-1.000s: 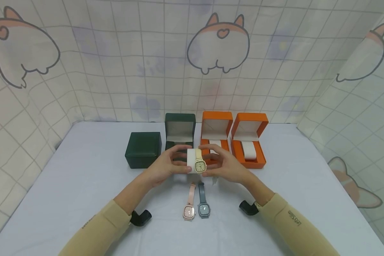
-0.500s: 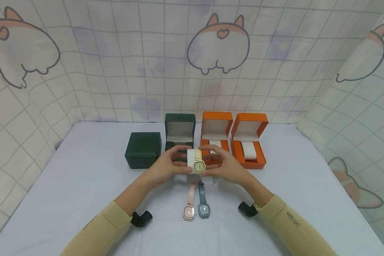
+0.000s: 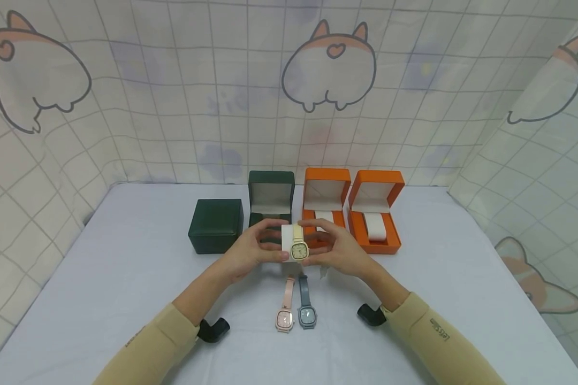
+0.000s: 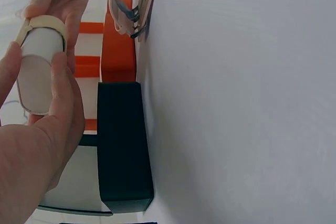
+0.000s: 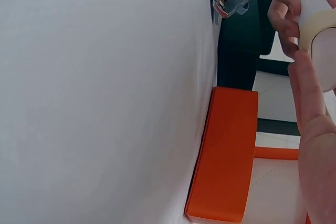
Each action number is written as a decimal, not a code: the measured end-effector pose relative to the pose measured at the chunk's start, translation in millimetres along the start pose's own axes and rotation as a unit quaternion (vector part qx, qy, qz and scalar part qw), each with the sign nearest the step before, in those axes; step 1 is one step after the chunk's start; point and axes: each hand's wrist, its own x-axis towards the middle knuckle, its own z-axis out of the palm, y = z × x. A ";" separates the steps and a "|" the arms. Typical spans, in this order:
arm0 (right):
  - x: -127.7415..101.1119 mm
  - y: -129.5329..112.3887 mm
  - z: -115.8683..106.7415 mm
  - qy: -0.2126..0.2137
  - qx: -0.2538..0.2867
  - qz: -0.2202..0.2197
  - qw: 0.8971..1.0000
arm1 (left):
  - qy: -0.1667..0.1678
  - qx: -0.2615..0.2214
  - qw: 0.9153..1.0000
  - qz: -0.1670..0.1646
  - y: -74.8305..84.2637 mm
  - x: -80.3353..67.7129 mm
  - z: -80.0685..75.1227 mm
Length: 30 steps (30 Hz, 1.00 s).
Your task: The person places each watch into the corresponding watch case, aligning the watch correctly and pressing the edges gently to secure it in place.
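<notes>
Open orange boxes (image 3: pixel 377 208) stand beyond the right hand (image 3: pixel 339 246); a pink watch (image 3: pixel 285 314) and blue-grey watch (image 3: pixel 306 311) lie before it. It pinches a cream-strapped watch (image 3: pixel 299 247) around the white cushion (image 3: pixel 287 239) the left hand (image 3: pixel 249 249) grips.

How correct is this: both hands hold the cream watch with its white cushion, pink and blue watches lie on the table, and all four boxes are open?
Not all four: the head view shows the leftmost green box closed; only the other green box and the two orange boxes are open. You are right about the cream watch and the rest.
</notes>
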 end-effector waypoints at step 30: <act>-1.7 -0.1 2.2 0.009 0.007 -0.011 1.000 | -0.012 0.018 0.999 0.026 3.6 -0.5 5.7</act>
